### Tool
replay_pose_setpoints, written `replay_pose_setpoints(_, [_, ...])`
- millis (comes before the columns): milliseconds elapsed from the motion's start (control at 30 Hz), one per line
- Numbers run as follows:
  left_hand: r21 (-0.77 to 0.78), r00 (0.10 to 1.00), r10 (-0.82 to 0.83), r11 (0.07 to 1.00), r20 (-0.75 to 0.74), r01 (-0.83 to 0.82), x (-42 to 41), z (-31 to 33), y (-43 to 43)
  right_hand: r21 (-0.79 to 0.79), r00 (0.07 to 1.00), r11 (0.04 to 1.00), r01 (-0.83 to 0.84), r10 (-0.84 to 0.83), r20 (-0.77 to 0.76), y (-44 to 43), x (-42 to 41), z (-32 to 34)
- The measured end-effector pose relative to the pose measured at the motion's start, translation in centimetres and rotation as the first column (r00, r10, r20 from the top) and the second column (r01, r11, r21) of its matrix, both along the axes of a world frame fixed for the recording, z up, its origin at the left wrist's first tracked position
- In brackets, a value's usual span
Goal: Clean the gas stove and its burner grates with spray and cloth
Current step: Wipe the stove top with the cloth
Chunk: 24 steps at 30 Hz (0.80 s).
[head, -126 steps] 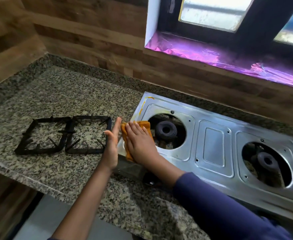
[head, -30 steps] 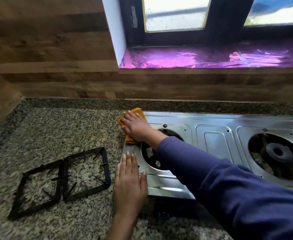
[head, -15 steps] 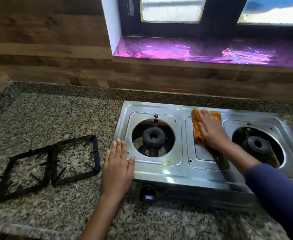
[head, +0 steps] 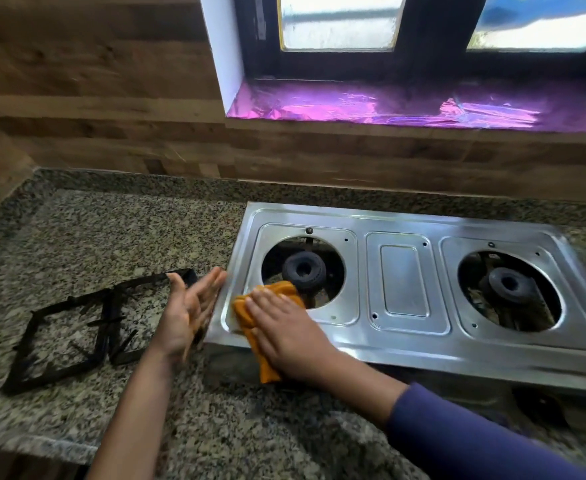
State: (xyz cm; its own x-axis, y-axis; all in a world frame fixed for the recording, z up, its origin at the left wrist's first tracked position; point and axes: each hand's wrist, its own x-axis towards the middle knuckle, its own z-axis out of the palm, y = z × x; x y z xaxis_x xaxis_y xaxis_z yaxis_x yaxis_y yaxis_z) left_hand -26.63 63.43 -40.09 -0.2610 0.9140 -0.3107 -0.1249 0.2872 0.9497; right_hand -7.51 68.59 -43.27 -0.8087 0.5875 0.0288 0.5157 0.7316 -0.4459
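Orange cloth (head: pixel 274 292) half hidden under flat right hand (head: pixel 291 336); blurred left hand (head: pixel 187 311) splayed.

A speckled granite counter (head: pixel 111 230) meets wood-look wall (head: pixel 94 98) below a purple-foiled windowsill (head: pixel 388 105).

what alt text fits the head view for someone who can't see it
A person's right hand presses an orange cloth on the front left corner of a steel two-burner gas stove, with the open left hand beside its left edge. Two black burner grates lie on the granite counter.
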Motion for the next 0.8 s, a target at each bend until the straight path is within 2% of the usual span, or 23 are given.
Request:
replay_pose_setpoints(133, [-0.009, 0.996, 0.054, 0.998, -0.064, -0.055, 0.2, 1.4, 0.4, 0.064, 0.995, 0.993, -0.1, 0.099, 0.01, -0.7, -6.4, -0.2])
replay_pose_setpoints(233, [-0.023, 0.99, 0.03, 0.999, -0.136, -0.034, 0.2, 2.0, 0.1, 0.108, 0.974, 0.968, -0.227, 0.224, 0.047, -0.8, -6.5, -0.4])
replay_pose_setpoints(300, [-0.038, 0.975, 0.0, 0.999, -0.221, -0.009, 0.1, 2.0, -0.3, 0.07, 0.937, 0.935, -0.349, 0.35, -0.013, -0.8, -4.4, -0.3])
replay_pose_setpoints(367, [-0.057, 0.956, -0.03, 0.998, -0.291, 0.014, 0.4, 1.7, -0.4, -0.022, 0.912, 0.918, -0.396, 0.39, -0.127, -1.1, -1.1, 0.2])
replay_pose_setpoints(500, [-0.08, 0.958, -0.075, 0.995, -0.278, 0.054, 1.7, 0.6, -0.6, -0.243, 0.928, 0.919, -0.312, 0.24, -0.284, -2.0, 5.7, 2.2])
replay_pose_setpoints(567, [-0.078, 0.943, -0.068, 0.996, -0.326, 0.045, 2.5, 0.1, -0.7, -0.389, 0.919, 0.896, -0.213, 0.049, -0.39, -2.1, 7.4, 2.6])
replay_pose_setpoints(633, [-0.077, 0.911, -0.061, 0.996, -0.408, 0.032, 3.3, -0.3, -0.9, -0.495, 0.861, 0.866, -0.07, -0.197, -0.468, -1.5, 8.0, 3.0])
replay_pose_setpoints(667, [-0.072, 0.889, -0.064, 0.997, -0.452, 0.035, 3.8, -0.4, -1.0, -0.491, 0.847, 0.871, 0.013, -0.27, -0.457, -1.0, 8.0, 3.0])
replay_pose_setpoints(700, [-0.061, 0.872, -0.063, 0.997, -0.486, 0.038, 4.3, -0.3, -1.2, -0.422, 0.864, 0.899, 0.12, -0.304, -0.402, -0.3, 7.9, 2.9])
replay_pose_setpoints(767, [-0.03, 0.849, -0.05, 0.999, -0.525, 0.04, 4.9, -0.4, -1.4, -0.076, 0.926, 0.961, 0.266, -0.277, -0.257, 0.8, 7.8, 2.4])
replay_pose_setpoints(800, [-0.014, 0.843, -0.036, 0.999, -0.537, 0.034, 5.0, -0.7, -1.5, 0.052, 0.949, 0.966, 0.254, -0.238, -0.206, 0.9, 7.6, 1.9])
